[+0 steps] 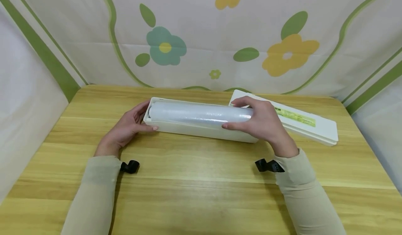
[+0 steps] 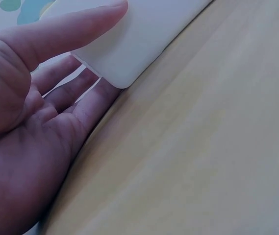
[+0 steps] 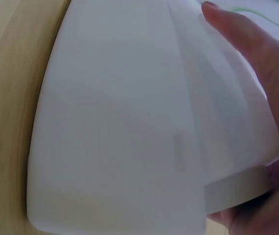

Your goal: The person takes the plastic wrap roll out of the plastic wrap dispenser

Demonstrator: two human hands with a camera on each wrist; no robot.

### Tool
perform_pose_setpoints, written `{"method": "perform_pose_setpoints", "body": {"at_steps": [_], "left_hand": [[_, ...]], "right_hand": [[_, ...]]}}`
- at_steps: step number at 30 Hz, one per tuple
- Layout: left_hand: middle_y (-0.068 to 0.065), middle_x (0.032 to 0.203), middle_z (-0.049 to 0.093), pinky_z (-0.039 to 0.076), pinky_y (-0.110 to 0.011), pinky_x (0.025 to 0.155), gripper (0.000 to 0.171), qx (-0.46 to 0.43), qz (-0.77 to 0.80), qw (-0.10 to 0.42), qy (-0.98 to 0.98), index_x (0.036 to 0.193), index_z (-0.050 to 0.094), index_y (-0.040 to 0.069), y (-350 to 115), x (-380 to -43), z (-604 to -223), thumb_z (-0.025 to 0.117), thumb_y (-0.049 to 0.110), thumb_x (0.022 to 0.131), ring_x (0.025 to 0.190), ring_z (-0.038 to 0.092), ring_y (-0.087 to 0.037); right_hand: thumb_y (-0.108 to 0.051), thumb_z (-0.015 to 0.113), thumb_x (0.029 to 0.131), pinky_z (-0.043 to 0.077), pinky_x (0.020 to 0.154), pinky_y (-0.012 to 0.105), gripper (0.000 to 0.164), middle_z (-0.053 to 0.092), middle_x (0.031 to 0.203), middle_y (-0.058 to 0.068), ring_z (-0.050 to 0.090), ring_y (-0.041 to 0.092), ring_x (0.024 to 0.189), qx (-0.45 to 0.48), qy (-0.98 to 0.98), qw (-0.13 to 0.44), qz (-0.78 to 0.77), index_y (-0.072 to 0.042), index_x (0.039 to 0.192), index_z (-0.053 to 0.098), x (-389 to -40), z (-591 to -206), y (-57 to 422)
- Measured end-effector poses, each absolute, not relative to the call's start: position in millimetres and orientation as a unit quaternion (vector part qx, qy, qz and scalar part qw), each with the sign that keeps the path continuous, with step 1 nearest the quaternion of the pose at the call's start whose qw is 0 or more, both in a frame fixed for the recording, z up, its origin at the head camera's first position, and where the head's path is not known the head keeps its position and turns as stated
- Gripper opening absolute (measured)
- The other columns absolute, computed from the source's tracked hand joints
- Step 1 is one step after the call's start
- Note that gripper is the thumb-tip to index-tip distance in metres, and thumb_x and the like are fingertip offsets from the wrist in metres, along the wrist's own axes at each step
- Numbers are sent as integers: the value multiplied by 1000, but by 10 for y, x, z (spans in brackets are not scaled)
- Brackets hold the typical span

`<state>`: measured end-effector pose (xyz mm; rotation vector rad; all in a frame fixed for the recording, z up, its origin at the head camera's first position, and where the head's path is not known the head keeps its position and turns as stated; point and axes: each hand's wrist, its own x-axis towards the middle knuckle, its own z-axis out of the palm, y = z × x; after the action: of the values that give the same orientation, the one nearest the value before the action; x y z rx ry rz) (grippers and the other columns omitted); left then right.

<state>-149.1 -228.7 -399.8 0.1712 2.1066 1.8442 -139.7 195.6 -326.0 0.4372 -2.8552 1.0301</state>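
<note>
A long white box [image 1: 201, 132] lies on the wooden table without its lid. In it sits a roll of cling film [image 1: 188, 112], its right end raised a little above the rim. My left hand [image 1: 127, 125] holds the box's left end, thumb on the front wall and fingers behind the end. The left wrist view shows that thumb laid across the box corner [image 2: 144, 39]. With thumb and fingers spread across the roll, my right hand [image 1: 263, 119] grips its right end. In the right wrist view the film roll [image 3: 227, 112] rises beside the box wall [image 3: 110, 122].
Behind my right hand lies a white lid [image 1: 323, 126] with a yellow-green label, slanting toward the right. The wooden table top [image 1: 194, 193] reaches back to a flower-patterned cloth [image 1: 201, 64]. Black wrist cameras hang at both cuffs.
</note>
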Motion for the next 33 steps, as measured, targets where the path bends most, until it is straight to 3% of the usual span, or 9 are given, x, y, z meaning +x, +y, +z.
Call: {"method": "perform_pose_setpoints", "body": {"at_steps": [6,12,16,20,25,28,33], "left_hand": [[-5,177,29,36,-13,120,104,64,647,162,742,172,27,20,-2278,-1489,-4017,84,-5,88,164,25,-20],[-5,178,27,31,-20,128,105,65,642,160,747,173,26,21,-2275,-1496,-4017,84,-4,89,166,22,-20],[-6,178,28,28,-23,131,105,64,639,157,751,173,26,20,-2273,-1504,-4014,84,-4,89,166,21,-20],[-7,178,27,33,-16,125,105,67,636,155,753,173,26,20,-2273,-1508,-4012,84,-3,89,166,20,-22],[-8,178,28,37,-10,116,104,69,640,152,750,173,27,19,-2253,-1505,-3999,83,-4,89,166,21,-23],[-7,178,28,35,-16,123,104,63,641,154,750,173,27,19,-2238,-1497,-3982,83,-5,89,166,21,-22],[-5,179,26,23,-34,135,105,60,636,158,753,173,25,19,-2225,-1496,-3962,83,-4,89,167,18,-21]], "right_hand": [[-50,103,65,55,77,38,59,82,110,-3,70,17,90,182,-925,53,330,-27,115,84,-1411,-3299,1959],[-61,103,57,56,83,40,78,81,116,-4,71,20,96,202,-937,56,278,-28,124,81,-1416,-3320,1956],[-60,100,65,55,85,43,76,81,121,0,72,24,98,221,-942,53,246,-24,130,80,-1424,-3325,1944],[-59,94,75,56,84,45,71,81,122,2,74,26,96,243,-947,57,203,-20,132,78,-1409,-3312,1934],[-64,80,89,57,89,49,72,76,132,6,73,29,106,256,-954,27,151,-16,142,70,-1382,-3288,1937],[-65,76,93,58,88,49,70,74,134,6,72,29,108,251,-956,15,150,-16,143,68,-1379,-3303,1947],[-66,78,90,57,84,46,67,75,130,0,72,25,102,240,-956,32,167,-19,137,71,-1379,-3366,1974]]}}
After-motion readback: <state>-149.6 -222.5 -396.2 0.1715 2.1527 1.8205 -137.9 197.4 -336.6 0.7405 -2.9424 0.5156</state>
